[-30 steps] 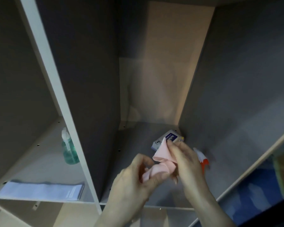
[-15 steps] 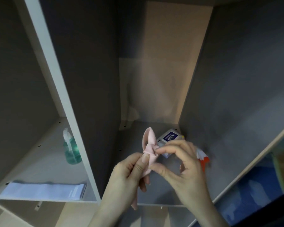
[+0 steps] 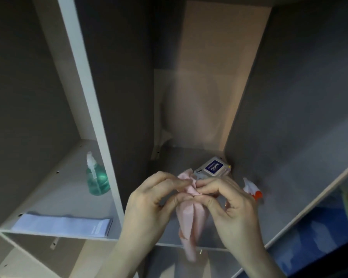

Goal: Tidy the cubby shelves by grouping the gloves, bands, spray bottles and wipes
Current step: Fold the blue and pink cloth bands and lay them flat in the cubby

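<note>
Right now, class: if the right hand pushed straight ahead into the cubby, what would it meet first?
Probably the wipes pack, which lies just beyond the right hand holding the pink band. Depth is unclear, so the gap between them cannot be judged.

Pump bottle behind flat band, left cubby; wipes pack middle cubby.

Left hand and right hand meet fingertip to fingertip, each grip pinching with curled fingers.
</note>
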`<state>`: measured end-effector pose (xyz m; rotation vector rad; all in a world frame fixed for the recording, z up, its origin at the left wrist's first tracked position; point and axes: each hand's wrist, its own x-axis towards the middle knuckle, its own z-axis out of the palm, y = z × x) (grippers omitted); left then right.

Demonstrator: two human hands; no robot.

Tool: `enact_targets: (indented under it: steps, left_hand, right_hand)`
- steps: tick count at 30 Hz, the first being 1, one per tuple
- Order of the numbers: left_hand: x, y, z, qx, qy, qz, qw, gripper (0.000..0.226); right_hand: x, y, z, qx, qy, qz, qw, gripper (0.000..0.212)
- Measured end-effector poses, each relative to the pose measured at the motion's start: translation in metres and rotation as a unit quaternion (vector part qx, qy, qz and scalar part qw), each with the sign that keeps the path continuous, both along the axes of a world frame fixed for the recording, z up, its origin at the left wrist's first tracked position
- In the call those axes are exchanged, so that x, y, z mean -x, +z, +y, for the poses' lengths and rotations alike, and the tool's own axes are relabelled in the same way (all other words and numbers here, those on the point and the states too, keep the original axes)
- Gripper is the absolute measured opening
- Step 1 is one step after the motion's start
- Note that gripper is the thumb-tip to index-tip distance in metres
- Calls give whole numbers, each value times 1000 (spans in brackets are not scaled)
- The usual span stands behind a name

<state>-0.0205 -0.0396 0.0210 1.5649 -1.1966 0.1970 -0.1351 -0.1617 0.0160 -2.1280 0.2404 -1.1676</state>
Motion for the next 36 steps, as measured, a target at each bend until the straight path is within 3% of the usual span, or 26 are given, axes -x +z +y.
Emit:
enact_targets:
  steps: [5,9,11,13,18,21,26,30,36]
  left_hand:
    - [-5,2,7,-48,-14,-37,998,17]
    - [-2,6,8,-85,33,-211,973,21]
    - [-1,8,9,-89,22,-241,966,18]
    - [0,9,9,-98,24,-242,965,14]
    - [6,10,4,-99,54,-124,986,14]
    - [9,8,0,-99,57,1,993,14]
    - [7,3,0,-69,-92,255,960,6]
    - [0,-1,6,-72,-131,299,942,12]
    - [3,-2,-1,-58,-71,294,951,20]
  right_hand:
    - [1,-1,-2,19,15,-8,1000,18]
    - [1,-1,-5,1,28,-13,1000,12]
    - [4,1,-8,-43,68,5,997,13]
    - [5,2,-10,-29,72,24,997,14]
    - [1,10,-2,85,-7,-13,996,21]
    - [1,9,0,116,-10,-26,993,20]
    - [1,2,0,67,15,-21,997,17]
    - [0,-3,1,15,31,-31,999,19]
    - [1,-7,3,83,44,-61,994,17]
